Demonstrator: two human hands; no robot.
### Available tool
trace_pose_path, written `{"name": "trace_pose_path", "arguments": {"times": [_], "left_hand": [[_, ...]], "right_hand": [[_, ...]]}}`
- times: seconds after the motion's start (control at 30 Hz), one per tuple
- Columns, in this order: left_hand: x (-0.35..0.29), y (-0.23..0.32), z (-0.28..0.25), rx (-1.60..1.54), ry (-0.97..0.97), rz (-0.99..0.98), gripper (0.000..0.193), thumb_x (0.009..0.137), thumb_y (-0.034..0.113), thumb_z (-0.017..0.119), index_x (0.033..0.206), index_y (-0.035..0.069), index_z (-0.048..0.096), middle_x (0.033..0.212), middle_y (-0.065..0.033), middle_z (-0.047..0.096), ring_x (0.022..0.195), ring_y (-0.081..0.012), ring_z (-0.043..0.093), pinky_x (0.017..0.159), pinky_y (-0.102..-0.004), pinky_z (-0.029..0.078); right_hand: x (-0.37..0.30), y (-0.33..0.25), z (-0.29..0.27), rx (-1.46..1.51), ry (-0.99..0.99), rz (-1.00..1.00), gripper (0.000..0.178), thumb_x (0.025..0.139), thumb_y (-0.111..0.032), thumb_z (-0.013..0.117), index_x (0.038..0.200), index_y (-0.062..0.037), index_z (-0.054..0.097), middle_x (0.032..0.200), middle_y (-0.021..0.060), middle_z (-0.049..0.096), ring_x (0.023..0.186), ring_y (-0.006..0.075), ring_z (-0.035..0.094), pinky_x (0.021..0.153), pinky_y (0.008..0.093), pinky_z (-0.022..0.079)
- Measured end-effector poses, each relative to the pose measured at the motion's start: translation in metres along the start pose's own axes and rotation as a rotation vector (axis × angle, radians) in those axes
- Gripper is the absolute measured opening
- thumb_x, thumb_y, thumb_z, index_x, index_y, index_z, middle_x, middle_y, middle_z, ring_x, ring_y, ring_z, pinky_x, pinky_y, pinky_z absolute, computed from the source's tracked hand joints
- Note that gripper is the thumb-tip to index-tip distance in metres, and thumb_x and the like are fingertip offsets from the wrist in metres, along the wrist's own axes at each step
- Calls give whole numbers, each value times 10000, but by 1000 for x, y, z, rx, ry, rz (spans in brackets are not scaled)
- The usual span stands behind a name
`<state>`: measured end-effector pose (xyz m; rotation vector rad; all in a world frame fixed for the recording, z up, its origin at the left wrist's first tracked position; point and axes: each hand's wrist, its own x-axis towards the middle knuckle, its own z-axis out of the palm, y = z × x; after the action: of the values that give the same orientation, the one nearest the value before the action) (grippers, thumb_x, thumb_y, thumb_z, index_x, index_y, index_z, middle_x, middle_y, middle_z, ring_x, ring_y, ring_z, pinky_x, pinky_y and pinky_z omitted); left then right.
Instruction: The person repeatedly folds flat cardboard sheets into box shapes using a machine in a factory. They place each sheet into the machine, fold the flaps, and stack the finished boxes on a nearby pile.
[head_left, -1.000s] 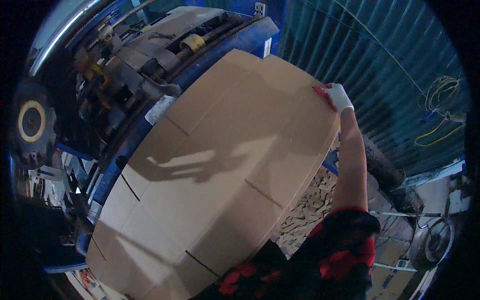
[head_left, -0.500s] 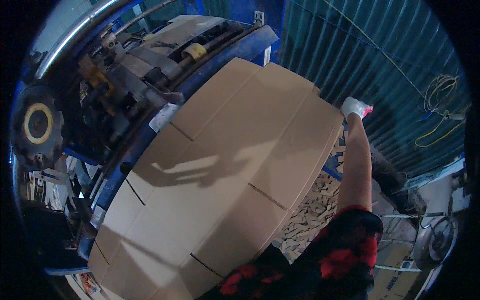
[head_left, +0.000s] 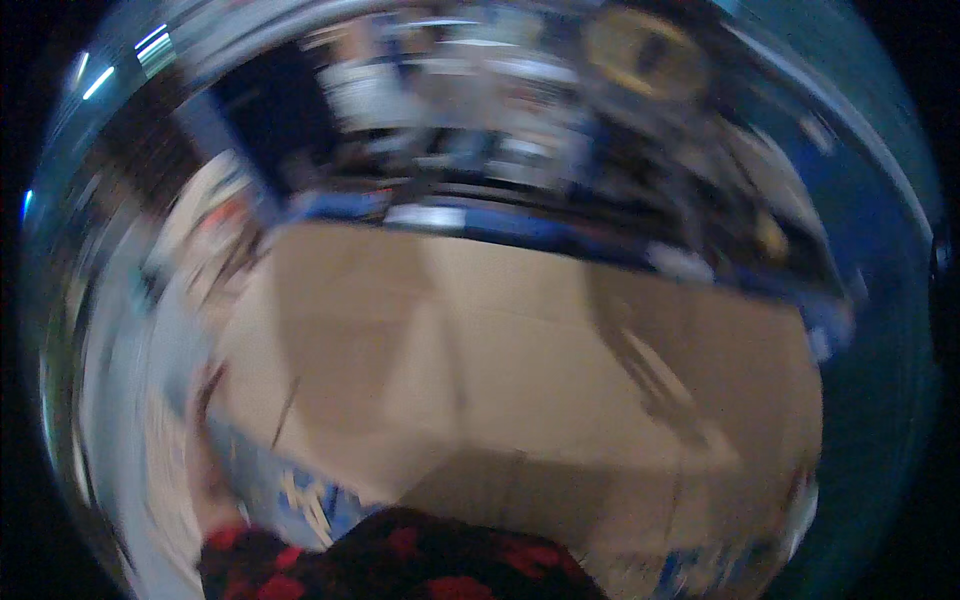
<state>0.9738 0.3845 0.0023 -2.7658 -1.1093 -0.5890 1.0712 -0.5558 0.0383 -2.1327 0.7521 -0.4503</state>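
A wide, flat brown cardboard sheet [head_left: 520,350] with crease lines and slots lies in front of me, against the blue edge of a machine. At its left edge is my left hand [head_left: 207,385]. Motion smears this hand, so its grip on the board does not show. Down at the board's right edge is my right hand [head_left: 803,515], a pale gloved patch mostly hidden behind the cardboard. Its fingers cannot be made out. Dark shadows, one shaped like a hand, fall across the sheet. Blue printing marks its near right part.
Beyond the sheet stands the machine with its blue rail [head_left: 540,235] and a yellowish wheel [head_left: 648,52]. Pale board pieces [head_left: 215,215] are blurred at the left. Cardboard scraps [head_left: 310,505] lie below, near my left forearm. A blue-green corrugated wall [head_left: 880,430] rises on the right.
My view has swung left, so the machine now lies straight across the top. My left hand has come into view at the sheet's left edge. The right hand now appears lower and mostly hidden.
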Motion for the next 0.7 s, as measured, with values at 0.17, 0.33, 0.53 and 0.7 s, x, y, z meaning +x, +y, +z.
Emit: {"name": "trace_pose_path", "arguments": {"times": [0.17, 0.33, 0.53, 0.7], "left_hand": [[9, -35, 32, 160, -440, -131, 666, 752, 628, 615, 1112, 68, 645, 1087, -162, 648, 1025, -337, 605, 883, -446, 474], [-3, -45, 6, -668, -314, -383, 577, 791, 449, 681, 1185, 37, 594, 1091, -147, 647, 925, -310, 644, 796, -401, 523], [-82, 29, -4, -2042, -170, -869, 481, 866, 208, 660, 1292, 60, 491, 1161, -85, 604, 1056, -256, 596, 903, -407, 515], [-109, 66, 2, -2194, -284, -852, 436, 894, 117, 593, 1304, 46, 461, 1219, -119, 568, 1085, -272, 580, 945, -432, 488]], "right_hand": [[-16, -75, 93, -104, -337, -449, 505, 948, -431, 470, 1222, -16, 559, 1148, 109, 611, 1038, 249, 571, 870, 388, 452], [-55, -141, 162, -85, -507, -661, 488, 950, -412, 464, 1257, -37, 528, 1212, 106, 566, 1100, 245, 530, 911, 397, 429], [-74, -142, 187, -36, -562, -656, 477, 954, -390, 457, 1299, -63, 491, 1289, 102, 512, 1174, 240, 481, 960, 408, 403], [-84, -100, 157, 74, -483, -496, 474, 956, -371, 451, 1334, -85, 460, 1353, 99, 467, 1236, 235, 441, 1001, 417, 380]]}}
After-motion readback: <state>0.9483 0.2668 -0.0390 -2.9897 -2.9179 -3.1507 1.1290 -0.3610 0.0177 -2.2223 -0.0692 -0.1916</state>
